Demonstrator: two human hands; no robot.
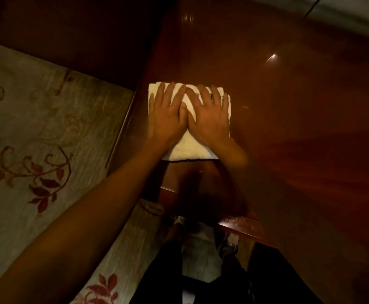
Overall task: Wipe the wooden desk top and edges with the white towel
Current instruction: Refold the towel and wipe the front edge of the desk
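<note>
A folded white towel (193, 149) lies flat on the glossy reddish-brown wooden desk top (299, 110), close to the desk's left edge (122, 130). My left hand (168, 113) and my right hand (209, 117) rest side by side on the towel, palms down, fingers spread, thumbs touching. Both press it against the wood and cover most of its far half. The towel's near part shows between my wrists. My right forearm is blurred.
A pale carpet (36, 139) with red leaf patterns covers the floor to the left of the desk. My feet (229, 244) and dark trousers stand below at the desk's near edge (240, 224). A light wall strip (354, 12) runs behind the desk's far right.
</note>
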